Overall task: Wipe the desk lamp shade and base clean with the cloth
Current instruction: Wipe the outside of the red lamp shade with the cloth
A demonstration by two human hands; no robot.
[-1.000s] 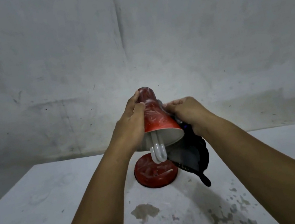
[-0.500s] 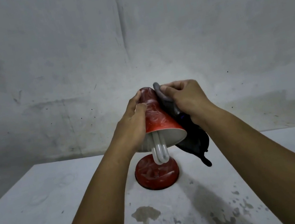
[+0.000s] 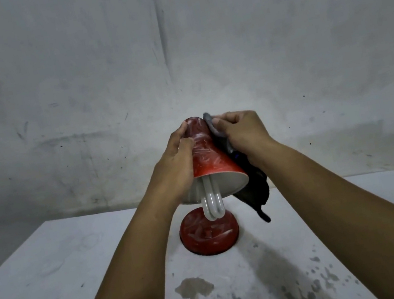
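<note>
A red desk lamp stands on the white table (image 3: 58,292). Its cone-shaped shade (image 3: 208,155) is streaked with white smears, and a white folded bulb (image 3: 213,205) hangs out of the open end. The round red base (image 3: 209,234) is smeared too. My left hand (image 3: 174,163) grips the shade's left side, thumb near the top. My right hand (image 3: 241,133) presses a dark cloth (image 3: 252,187) against the shade's upper right side. The cloth's loose end hangs down beside the shade's rim. The lamp's neck is hidden behind the shade.
A stained grey wall (image 3: 175,61) rises right behind the table. Dark blotches (image 3: 193,287) speckle the tabletop in front of the lamp, mostly toward the right.
My right hand has slid the cloth from the shade's lower right side up to its top. The left hand has kept its grip on the shade.
</note>
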